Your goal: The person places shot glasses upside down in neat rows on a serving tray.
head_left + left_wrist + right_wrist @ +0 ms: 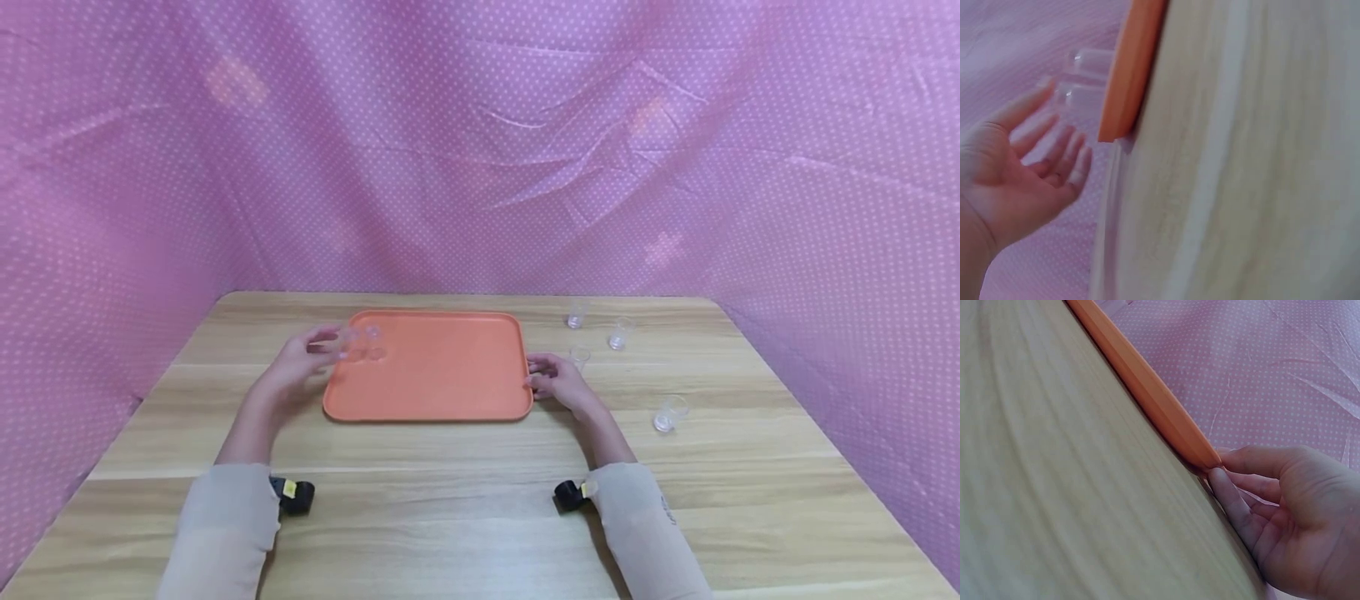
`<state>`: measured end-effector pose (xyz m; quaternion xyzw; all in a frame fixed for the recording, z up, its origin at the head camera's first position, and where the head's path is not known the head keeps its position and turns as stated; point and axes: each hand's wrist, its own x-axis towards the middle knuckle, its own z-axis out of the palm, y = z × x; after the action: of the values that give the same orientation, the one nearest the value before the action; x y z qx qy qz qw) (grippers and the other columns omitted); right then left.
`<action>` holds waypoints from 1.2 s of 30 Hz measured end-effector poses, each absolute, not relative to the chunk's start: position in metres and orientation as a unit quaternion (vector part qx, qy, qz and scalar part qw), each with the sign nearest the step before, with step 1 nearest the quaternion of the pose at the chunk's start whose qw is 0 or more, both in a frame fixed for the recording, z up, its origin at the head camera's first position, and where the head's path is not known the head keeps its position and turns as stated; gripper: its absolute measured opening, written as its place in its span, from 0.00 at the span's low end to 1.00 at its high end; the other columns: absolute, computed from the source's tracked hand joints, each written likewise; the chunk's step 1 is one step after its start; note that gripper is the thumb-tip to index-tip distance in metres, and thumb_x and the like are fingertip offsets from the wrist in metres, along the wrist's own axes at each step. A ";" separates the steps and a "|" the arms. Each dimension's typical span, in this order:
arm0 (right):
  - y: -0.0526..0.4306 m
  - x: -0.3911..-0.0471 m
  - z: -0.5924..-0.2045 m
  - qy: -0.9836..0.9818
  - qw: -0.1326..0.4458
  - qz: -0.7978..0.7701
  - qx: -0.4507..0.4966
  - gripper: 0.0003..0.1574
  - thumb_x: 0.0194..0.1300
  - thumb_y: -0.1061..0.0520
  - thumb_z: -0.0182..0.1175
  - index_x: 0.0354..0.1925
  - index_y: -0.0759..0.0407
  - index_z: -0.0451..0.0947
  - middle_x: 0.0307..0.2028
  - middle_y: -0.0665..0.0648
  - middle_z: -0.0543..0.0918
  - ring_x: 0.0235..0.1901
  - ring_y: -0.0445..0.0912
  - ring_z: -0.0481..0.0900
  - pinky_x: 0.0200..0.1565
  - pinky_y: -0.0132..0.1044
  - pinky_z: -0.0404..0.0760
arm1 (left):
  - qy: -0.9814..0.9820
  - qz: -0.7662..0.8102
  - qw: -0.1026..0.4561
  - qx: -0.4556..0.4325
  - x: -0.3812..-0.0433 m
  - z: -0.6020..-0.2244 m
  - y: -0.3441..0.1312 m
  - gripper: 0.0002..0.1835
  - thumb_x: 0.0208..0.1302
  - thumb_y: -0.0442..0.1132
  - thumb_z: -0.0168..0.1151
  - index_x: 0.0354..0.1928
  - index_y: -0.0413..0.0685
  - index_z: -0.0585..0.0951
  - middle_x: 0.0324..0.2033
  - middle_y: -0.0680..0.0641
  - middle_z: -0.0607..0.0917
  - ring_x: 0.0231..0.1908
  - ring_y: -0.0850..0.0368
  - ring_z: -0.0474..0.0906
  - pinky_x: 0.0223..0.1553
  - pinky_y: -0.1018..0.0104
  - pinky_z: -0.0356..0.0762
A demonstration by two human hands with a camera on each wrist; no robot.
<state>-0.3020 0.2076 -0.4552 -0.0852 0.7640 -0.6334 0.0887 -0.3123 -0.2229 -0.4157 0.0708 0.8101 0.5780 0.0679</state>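
Note:
Two small clear glasses (1084, 100) stand bottoms-up at the left end of an orange tray (442, 367), which lies on the table. My left hand (303, 358) is raised beside them over the tray's left edge. In the left wrist view its fingers (1025, 109) are spread and loosely bent, with nothing between them, and the fingertips come close to the nearer glass. My right hand (558, 382) is at the tray's right edge. In the right wrist view its thumb and index finger pinch the orange rim (1191, 447) at the near corner.
Several more clear glasses stand upright to the right of the tray: one at the back (575, 317), one behind the right hand (580, 357), another farther right (619, 335) and one nearer the front (667, 414). Pink dotted cloth (480, 167) surrounds the wooden table (420, 508).

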 end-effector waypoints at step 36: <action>0.203 -0.300 -0.455 0.778 0.060 -0.618 -0.100 0.29 0.57 0.72 0.56 0.57 0.75 0.65 0.44 0.70 0.73 0.33 0.47 0.78 0.34 0.39 0.82 | 0.786 0.600 0.125 0.076 -0.291 -0.447 -0.240 0.29 0.65 0.30 0.52 0.65 0.27 0.56 0.50 0.30 0.68 0.38 0.59 0.75 0.41 0.65 0.79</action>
<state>-0.3003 0.2034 -0.4551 -0.0995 0.7775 -0.6180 0.0605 -0.2905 -0.2396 -0.4466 0.0756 0.7865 0.6001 0.1249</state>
